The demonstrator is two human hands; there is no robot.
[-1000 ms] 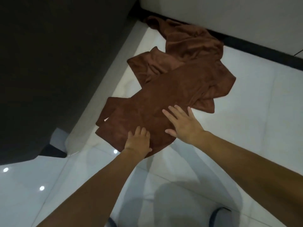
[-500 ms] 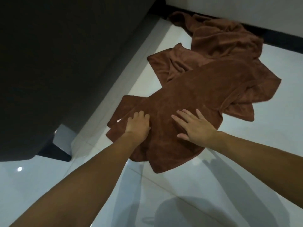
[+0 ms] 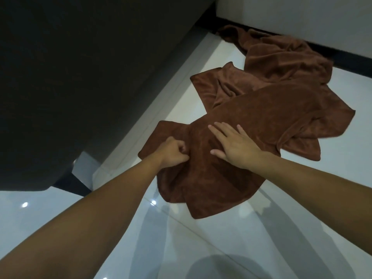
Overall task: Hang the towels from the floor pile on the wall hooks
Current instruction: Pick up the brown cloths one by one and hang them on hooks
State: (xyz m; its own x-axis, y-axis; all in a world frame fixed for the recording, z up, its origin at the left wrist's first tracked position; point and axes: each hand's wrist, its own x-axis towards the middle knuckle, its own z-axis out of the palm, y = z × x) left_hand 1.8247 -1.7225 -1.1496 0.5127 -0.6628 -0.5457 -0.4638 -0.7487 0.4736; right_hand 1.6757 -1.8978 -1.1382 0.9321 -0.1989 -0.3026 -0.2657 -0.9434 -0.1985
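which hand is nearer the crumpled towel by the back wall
Right. The right hand lies flat on the top towel, closer to the crumpled towel; the left hand grips it farther back.

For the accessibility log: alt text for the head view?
A person's left grip clutches a bunched fold of the top brown towel, one of a pile on a glossy white floor, while the right grip rests flat on it. A dark panel stands at left.
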